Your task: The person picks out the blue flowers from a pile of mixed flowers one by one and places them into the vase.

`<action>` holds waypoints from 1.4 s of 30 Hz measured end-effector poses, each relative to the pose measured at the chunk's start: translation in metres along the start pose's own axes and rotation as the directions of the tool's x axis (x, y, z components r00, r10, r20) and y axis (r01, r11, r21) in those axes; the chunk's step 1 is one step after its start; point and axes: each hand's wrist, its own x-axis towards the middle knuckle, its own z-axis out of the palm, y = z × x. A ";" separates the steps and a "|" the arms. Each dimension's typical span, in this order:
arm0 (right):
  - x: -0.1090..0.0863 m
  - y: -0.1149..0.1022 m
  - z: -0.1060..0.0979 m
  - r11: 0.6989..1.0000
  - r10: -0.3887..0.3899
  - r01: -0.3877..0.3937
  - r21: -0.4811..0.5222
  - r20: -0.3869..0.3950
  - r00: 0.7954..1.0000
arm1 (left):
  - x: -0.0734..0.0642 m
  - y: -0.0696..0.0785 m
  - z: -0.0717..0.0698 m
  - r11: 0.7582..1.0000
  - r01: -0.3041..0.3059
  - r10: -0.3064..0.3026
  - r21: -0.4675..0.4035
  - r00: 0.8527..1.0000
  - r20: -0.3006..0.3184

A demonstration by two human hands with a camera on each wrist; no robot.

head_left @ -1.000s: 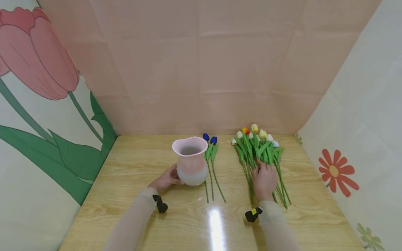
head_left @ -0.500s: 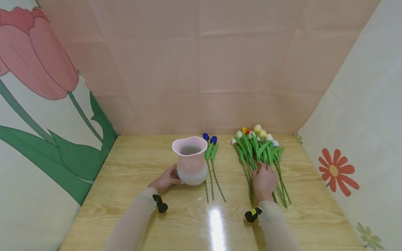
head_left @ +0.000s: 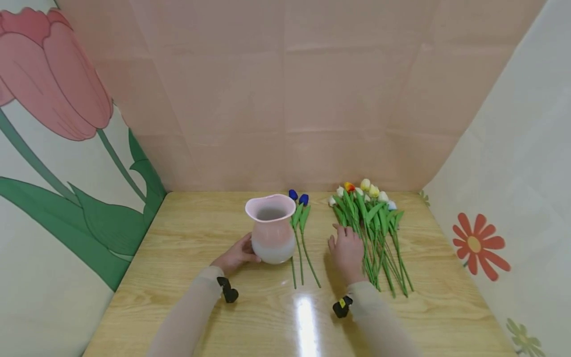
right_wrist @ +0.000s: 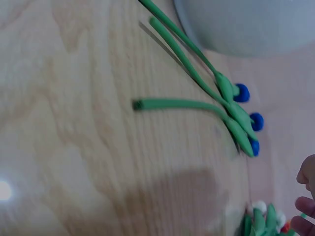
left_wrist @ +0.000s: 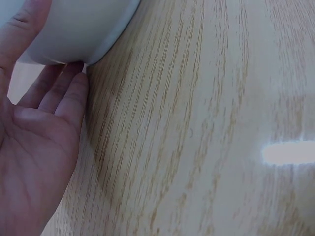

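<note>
A pink-and-white vase [head_left: 273,235] with a flared, wavy rim stands upright on the table. My left hand [head_left: 236,254] holds its lower left side; in the left wrist view the thumb lies against the vase [left_wrist: 83,29] and the fingers [left_wrist: 73,98] reach round its base. Right of the vase lie three blue tulips [right_wrist: 197,81], one bloom hidden behind it in the head view. My right hand [head_left: 348,253] hovers at the left edge of a bunch of white, yellow, and orange-red tulips [head_left: 379,218]. Its fingers are loosely bent, with nothing visible in them.
The wooden table [head_left: 200,218] meets a pink backdrop [head_left: 285,99] behind. Flower-printed panels stand on both sides, with a big tulip print [head_left: 58,74] at left and a red flower print [head_left: 479,245] at right. Light glares on the tabletop.
My right hand has moved left from among the bunched stems to the bunch's left edge. Some stems there have shifted right. My left hand and the vase have stayed put.
</note>
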 end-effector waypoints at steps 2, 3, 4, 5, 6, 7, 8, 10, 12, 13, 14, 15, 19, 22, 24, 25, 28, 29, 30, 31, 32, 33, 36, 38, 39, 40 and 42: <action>-0.002 -0.006 0.006 1.000 -0.029 0.029 0.009 0.018 0.999 | 0.001 -0.001 0.000 1.000 0.000 0.000 -0.004 1.000 0.002; -0.004 -0.009 0.009 0.999 -0.043 0.043 0.006 0.025 0.999 | 0.001 -0.002 -0.001 1.000 -0.002 0.002 -0.004 1.000 0.002; -0.005 -0.012 0.012 0.999 -0.051 0.050 0.003 0.039 0.998 | 0.002 -0.002 -0.001 1.000 -0.003 0.003 -0.002 1.000 0.001; -0.007 -0.016 0.014 0.999 -0.051 0.051 -0.001 0.055 0.997 | 0.002 -0.003 -0.001 1.000 -0.005 0.005 -0.003 1.000 0.000; -0.008 -0.019 0.016 0.999 -0.046 0.046 0.000 0.076 0.996 | 0.002 -0.004 -0.002 1.000 -0.007 0.007 -0.003 1.000 0.000; -0.010 -0.022 0.018 0.999 -0.042 0.042 -0.001 0.094 0.995 | 0.003 -0.004 -0.002 1.000 -0.007 0.007 -0.006 1.000 -0.001; -0.012 -0.025 0.020 0.999 -0.038 0.039 -0.002 0.116 0.992 | 0.003 -0.004 -0.002 1.000 -0.007 0.007 -0.006 1.000 -0.002; -0.016 -0.032 0.021 1.000 -0.028 0.029 -0.001 0.157 0.987 | 0.003 -0.004 -0.002 1.000 -0.005 0.005 -0.008 1.000 -0.002; -0.020 -0.037 0.023 0.999 -0.038 0.038 0.001 0.169 0.985 | 0.004 -0.005 -0.002 1.000 -0.004 0.004 -0.010 1.000 -0.001; -0.022 -0.040 0.024 0.999 -0.049 0.050 0.002 0.167 0.985 | 0.004 -0.005 -0.002 1.000 -0.002 0.002 -0.011 1.000 -0.002; -0.024 -0.042 0.024 0.998 -0.062 0.063 0.000 0.164 0.985 | 0.004 -0.005 -0.002 1.000 -0.001 0.001 -0.011 1.000 -0.002; -0.026 -0.044 0.025 0.997 -0.075 0.076 0.003 0.157 0.985 | 0.004 -0.006 -0.003 1.000 0.001 -0.001 -0.011 1.000 -0.001; -0.032 -0.048 0.028 0.995 -0.100 0.098 0.021 0.166 0.981 | 0.003 -0.005 -0.002 1.000 0.003 -0.003 -0.012 1.000 0.001; -0.036 -0.050 0.032 0.997 -0.070 0.066 0.027 0.245 0.967 | 0.002 -0.005 -0.002 1.000 -0.003 0.003 -0.014 1.000 0.003; -0.037 -0.052 0.034 0.999 -0.041 0.036 0.022 0.310 0.950 | 0.002 -0.005 -0.003 1.000 -0.006 0.006 -0.017 1.000 0.006; -0.037 -0.053 0.034 1.000 -0.031 0.027 0.015 0.336 0.941 | 0.002 -0.005 -0.003 1.000 -0.005 0.005 -0.019 1.000 0.006; -0.037 -0.056 0.034 1.000 -0.006 0.007 -0.001 0.383 0.924 | 0.003 -0.005 -0.003 1.000 -0.005 0.005 -0.018 1.000 0.008; -0.036 -0.057 0.034 1.000 0.001 0.001 -0.003 0.393 0.920 | 0.003 -0.005 -0.003 1.000 -0.006 0.006 -0.016 1.000 0.009; -0.036 -0.058 0.033 1.000 0.007 -0.005 -0.007 0.401 0.916 | 0.003 -0.005 -0.003 1.000 -0.005 0.005 -0.012 1.000 0.008; -0.035 -0.059 0.032 1.000 0.016 -0.013 -0.011 0.409 0.912 | 0.003 -0.005 -0.003 1.000 -0.005 0.005 -0.011 1.000 0.009; -0.035 -0.060 0.031 1.000 0.025 -0.021 -0.014 0.419 0.908 | 0.003 -0.005 -0.003 1.000 -0.005 0.005 -0.009 1.000 0.009; -0.034 -0.061 0.030 0.999 0.035 -0.031 -0.017 0.431 0.902 | 0.003 -0.004 -0.003 1.000 -0.007 0.007 -0.009 1.000 0.010; -0.031 -0.063 0.027 0.997 0.069 -0.071 -0.015 0.473 0.879 | 0.003 -0.004 -0.003 1.000 -0.007 0.007 -0.009 1.000 0.011; -0.029 -0.063 0.026 0.995 0.086 -0.103 0.006 0.493 0.865 | 0.003 -0.004 -0.003 1.000 -0.014 0.014 -0.007 1.000 0.012; -0.027 -0.062 0.026 0.992 0.094 -0.124 0.026 0.501 0.860 | 0.002 -0.004 -0.003 1.000 -0.015 0.015 -0.007 1.000 0.012; -0.026 -0.062 0.025 0.989 0.098 -0.143 0.049 0.504 0.858 | 0.002 -0.003 -0.002 1.000 -0.014 0.014 -0.007 1.000 0.011; -0.022 -0.059 0.024 0.975 0.104 -0.189 0.119 0.507 0.855 | 0.002 -0.003 -0.003 1.000 -0.013 0.013 -0.009 1.000 0.009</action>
